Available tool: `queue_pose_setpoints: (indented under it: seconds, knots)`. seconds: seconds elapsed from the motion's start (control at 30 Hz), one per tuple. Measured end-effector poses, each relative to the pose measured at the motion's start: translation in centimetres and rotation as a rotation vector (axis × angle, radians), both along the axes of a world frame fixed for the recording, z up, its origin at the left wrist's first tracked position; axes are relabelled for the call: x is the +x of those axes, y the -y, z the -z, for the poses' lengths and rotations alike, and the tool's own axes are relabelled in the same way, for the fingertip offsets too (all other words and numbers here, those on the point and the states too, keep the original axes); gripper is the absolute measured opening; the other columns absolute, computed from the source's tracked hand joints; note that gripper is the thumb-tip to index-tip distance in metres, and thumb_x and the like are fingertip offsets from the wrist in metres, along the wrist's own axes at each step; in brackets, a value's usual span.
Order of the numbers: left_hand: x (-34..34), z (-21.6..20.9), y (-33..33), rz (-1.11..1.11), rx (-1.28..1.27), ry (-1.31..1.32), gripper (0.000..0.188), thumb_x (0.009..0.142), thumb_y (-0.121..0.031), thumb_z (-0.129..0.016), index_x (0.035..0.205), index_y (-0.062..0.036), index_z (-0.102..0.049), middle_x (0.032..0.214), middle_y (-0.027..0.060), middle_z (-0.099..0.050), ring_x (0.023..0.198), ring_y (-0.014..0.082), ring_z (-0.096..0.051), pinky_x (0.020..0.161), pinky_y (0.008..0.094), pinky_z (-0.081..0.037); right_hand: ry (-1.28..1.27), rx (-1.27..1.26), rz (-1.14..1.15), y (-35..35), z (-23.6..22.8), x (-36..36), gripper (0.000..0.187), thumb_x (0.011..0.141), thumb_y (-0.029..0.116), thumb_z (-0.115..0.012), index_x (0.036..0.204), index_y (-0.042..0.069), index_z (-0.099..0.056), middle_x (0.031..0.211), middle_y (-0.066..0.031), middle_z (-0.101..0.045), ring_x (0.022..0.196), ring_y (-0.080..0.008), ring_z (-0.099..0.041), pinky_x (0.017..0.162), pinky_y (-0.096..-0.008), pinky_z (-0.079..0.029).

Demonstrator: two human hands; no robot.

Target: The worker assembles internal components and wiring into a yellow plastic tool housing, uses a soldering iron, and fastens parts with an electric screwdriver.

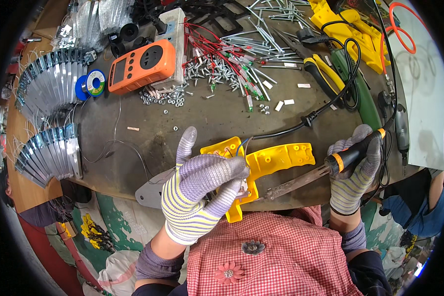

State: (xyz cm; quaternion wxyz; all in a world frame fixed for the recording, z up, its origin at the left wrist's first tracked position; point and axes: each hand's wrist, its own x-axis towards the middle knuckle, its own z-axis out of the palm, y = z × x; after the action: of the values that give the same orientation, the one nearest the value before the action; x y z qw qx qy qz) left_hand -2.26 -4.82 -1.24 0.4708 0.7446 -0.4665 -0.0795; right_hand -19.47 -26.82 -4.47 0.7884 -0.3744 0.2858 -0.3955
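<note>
Bringing thumb and fingertips together over an open yellow housing (281,160), the gloved left hand (197,190) hides much of its inside; what is pinched there cannot be made out, though a blue wire (240,147) runs close to the fingertips; the housing sits at the bench's near edge, just above the checked apron (281,246), and whether it rests there or is held up is unclear.

The gloved right hand (352,177) wraps firmly round the black handle of a soldering iron (350,155); its barrel points down toward the housing's lower part, the tip blurring into the dark bench (148,128), so contact cannot be judged; a grey plate (153,191) lies partly behind the left hand; a black cable (281,132) leads from the housing toward a green tool (362,93); clear bags (101,19) are cut off at the top; at right only part of another person's blue clothing (412,214) shows.
</note>
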Motion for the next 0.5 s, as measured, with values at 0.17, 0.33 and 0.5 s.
queue_pose_setpoints:
  seconds: [0.17, 0.33, 0.5]
  knots:
    - [-0.24, 0.27, 0.01, -0.02, -0.048, -0.033, 0.024, 0.081, -0.008, -0.075, 0.105, -0.0105, -0.075, 0.091, 0.0011, -0.077, 0.084, 0.0175, -0.073, 0.123, 0.049, -0.022, 0.002, 0.025, 0.045, -0.14, 0.07, 0.2, 0.037, 0.097, 0.042, -0.065, 0.105, 0.008, -0.056, 0.065, -0.0028, -0.057, 0.054, -0.0169, -0.055, 0.057, -0.0316, -0.047]
    - [-0.24, -0.08, 0.19, -0.038, -0.029, -0.003, 0.024, 0.08, -0.008, -0.075, 0.104, -0.0107, -0.075, 0.091, 0.0012, -0.077, 0.084, 0.0178, -0.073, 0.122, 0.0494, -0.022, -0.026, 0.036, 0.066, -0.37, -0.46, 0.48, 0.037, 0.097, 0.042, -0.064, 0.107, 0.008, -0.057, 0.068, -0.0023, -0.059, 0.054, -0.0166, -0.055, 0.057, -0.0316, -0.046]
    - [-0.23, 0.4, -0.11, -0.031, -0.039, -0.011, 0.026, 0.078, -0.007, -0.077, 0.104, -0.011, -0.075, 0.091, 0.0013, -0.076, 0.084, 0.0185, -0.073, 0.122, 0.05, -0.024, -0.004, 0.002, 0.019, -0.13, -0.06, 0.08, 0.038, 0.097, 0.043, -0.064, 0.108, 0.008, -0.057, 0.07, -0.0017, -0.059, 0.054, -0.016, -0.054, 0.056, -0.0313, -0.045]
